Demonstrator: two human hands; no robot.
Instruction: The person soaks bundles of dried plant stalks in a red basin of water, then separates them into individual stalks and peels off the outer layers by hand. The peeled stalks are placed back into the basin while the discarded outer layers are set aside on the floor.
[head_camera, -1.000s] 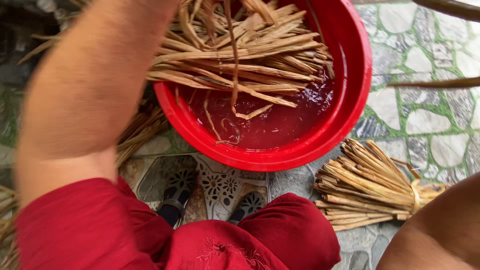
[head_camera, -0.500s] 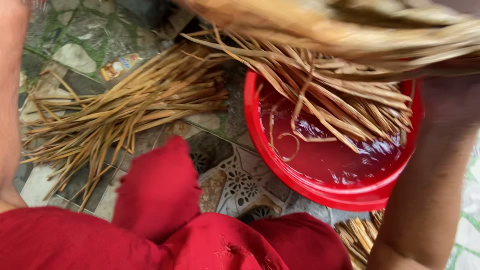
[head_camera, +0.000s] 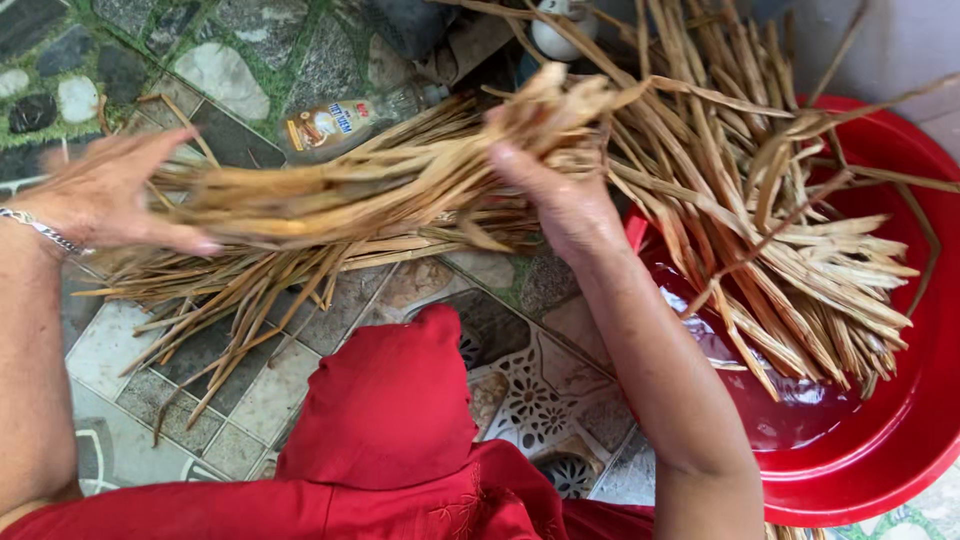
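Red basin (head_camera: 900, 440) and strewn straw strips (head_camera: 230, 300) crowd the floor

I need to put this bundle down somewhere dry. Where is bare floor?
Bare tiles lie at lower left, between the loose strips and the red cloth. A smaller patch sits between cloth and red basin. The basin holds strips and liquid; the floor behind is cluttered.

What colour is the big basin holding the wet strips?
Bright red basin, seen best in the head view.

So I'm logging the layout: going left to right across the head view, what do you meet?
Left hand → plastic bottle lying on the floor → right hand gripping the dry straw bundle → red basin with soaking strips.
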